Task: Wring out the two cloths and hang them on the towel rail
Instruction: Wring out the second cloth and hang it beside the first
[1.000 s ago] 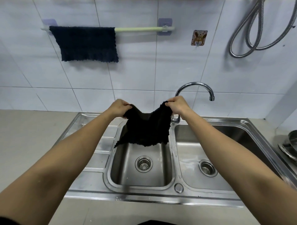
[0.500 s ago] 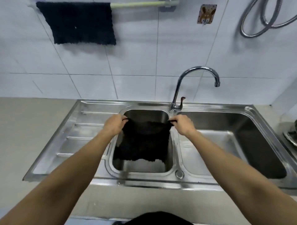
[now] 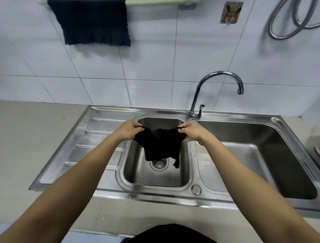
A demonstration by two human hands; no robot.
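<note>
Two basins sit side by side in the steel sink set into the worktop, and the person works over the smaller left one, probably so that any drips fall toward its drain. High on the tiled wall, one dark cloth already hangs over the towel rail, leaving bare rail to its right, likely for the second. That second cloth hangs slack between both hands above the left basin, clear of its floor. The left hand and right hand each pinch an upper corner, fingers closed on the fabric, apparently opening it out square for draping.
</note>
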